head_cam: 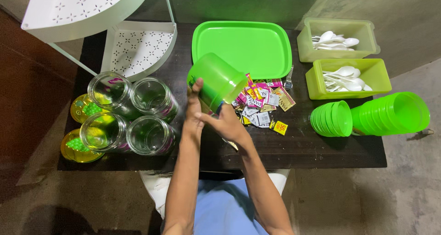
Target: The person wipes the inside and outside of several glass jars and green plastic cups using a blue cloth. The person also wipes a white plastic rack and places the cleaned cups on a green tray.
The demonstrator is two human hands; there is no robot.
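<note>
- At the middle of the dark table [298, 147], both hands hold one green plastic tumbler [216, 81] just above the pile of small sachets [262, 104].
- The left hand [194, 108] is closed around the tumbler's near side, with the fingers pointing up along its wall.
- The right hand [227, 122] grips it from below, near the rim; its fingers are partly hidden under the tumbler.
- The tumbler lies tilted: its long axis runs from upper left to lower right, and the mouth points toward the sachets and toward the right hand.
- Both forearms come up from the near table edge and meet under the tumbler; the left hand is higher on it.
- Behind the tumbler lies a green tray [257, 42].
- To the left, four glass jars [133, 115] stand close together.
- To the right, well apart, lie stacked green bowls [331, 118] and more green tumblers [395, 113], with two tubs of white spoons [342, 56] behind them.
</note>
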